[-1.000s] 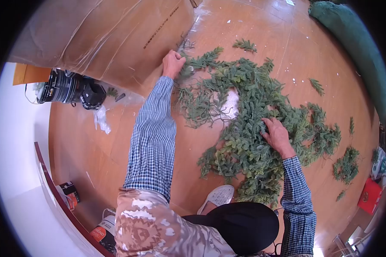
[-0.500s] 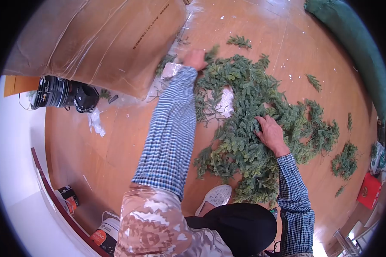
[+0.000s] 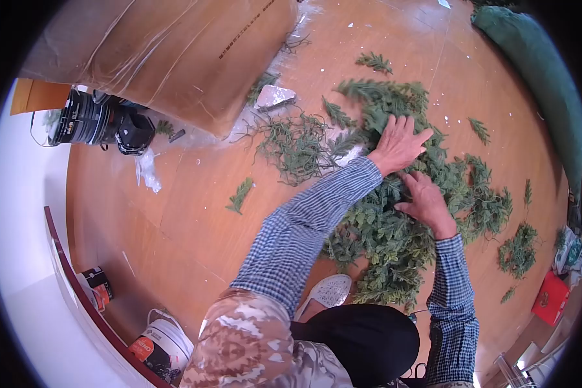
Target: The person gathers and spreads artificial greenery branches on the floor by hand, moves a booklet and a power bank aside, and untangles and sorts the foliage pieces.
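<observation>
A pile of green artificial fir sprigs (image 3: 394,239) lies on the wooden floor in front of me. My left hand (image 3: 401,145) rests on the upper part of the pile, its fingers spread over the greenery. Just below it, my right hand (image 3: 427,202) touches the pile with thumb and fingers apart; its fingertips are partly among the leaves. A tangle of thin green stems (image 3: 295,147) lies left of the pile. One loose sprig (image 3: 240,195) is on the floor farther left, and another loose sprig (image 3: 375,63) lies beyond the pile.
A large cardboard box (image 3: 168,58) stands at the upper left, with dark cable-like coils (image 3: 84,119) beside it. A long green bundle (image 3: 537,84) runs along the right. White buckets (image 3: 161,346) stand lower left; a red packet (image 3: 551,297) lies at the right.
My left hand has moved right from the pile's far left edge onto its top. A sprig now lies on the left floor, and the stem tangle shows apart from the pile.
</observation>
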The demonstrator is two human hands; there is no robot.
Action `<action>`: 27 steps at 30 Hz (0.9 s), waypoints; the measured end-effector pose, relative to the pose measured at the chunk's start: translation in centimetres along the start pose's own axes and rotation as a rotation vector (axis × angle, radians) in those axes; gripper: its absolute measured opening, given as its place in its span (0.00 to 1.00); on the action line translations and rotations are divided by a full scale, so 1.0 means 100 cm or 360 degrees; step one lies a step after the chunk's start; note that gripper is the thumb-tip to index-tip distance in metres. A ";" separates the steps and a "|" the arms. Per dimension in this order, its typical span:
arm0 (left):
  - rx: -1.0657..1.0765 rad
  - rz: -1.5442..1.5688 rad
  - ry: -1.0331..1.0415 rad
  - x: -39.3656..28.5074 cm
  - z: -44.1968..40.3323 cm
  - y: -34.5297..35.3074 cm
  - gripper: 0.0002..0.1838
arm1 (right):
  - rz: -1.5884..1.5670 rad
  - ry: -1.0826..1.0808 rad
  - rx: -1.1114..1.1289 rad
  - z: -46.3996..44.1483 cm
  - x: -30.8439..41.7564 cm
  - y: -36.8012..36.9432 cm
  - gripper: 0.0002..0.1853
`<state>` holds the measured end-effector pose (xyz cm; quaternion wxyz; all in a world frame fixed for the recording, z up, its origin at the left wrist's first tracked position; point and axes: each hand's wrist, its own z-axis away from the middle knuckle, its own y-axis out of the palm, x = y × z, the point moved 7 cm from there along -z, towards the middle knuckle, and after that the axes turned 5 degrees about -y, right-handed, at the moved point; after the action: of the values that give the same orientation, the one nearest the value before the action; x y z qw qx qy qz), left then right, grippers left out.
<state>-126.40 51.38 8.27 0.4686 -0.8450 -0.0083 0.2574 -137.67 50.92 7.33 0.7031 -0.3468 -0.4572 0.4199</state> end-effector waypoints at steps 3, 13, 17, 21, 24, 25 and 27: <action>-0.0452 0.0185 0.0368 0.003 -0.001 -0.067 0.12 | 0.0049 0.0031 0.0034 0.001 0.007 -0.032 0.43; 0.0406 -0.0869 -0.1177 0.345 0.012 -0.090 0.10 | -0.0075 -0.0163 -0.0358 0.003 0.028 -0.026 0.28; 0.0380 -0.1074 -0.1161 0.354 0.009 -0.075 0.11 | 0.0042 -0.0159 -0.0376 0.009 0.028 -0.017 0.27; 0.0159 -0.0991 -0.0886 0.337 -0.011 -0.080 0.09 | -0.0048 -0.0179 -0.0423 0.020 0.020 -0.020 0.26; -0.0080 -0.0636 -0.0264 0.271 -0.046 -0.069 0.07 | -0.0123 -0.0143 -0.0414 0.021 0.010 -0.020 0.27; -0.0111 -0.0452 -0.0116 0.241 -0.053 -0.061 0.06 | -0.0139 -0.0145 -0.0418 0.018 0.008 -0.020 0.27; 0.0190 0.0218 -0.0431 0.208 -0.055 -0.021 0.10 | -0.0120 -0.0142 -0.0433 0.010 0.007 -0.020 0.29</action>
<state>-105.42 53.58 3.39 0.4940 -0.7718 0.0015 0.4004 -137.91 50.80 9.66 0.6439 -0.4026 -0.5533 0.3424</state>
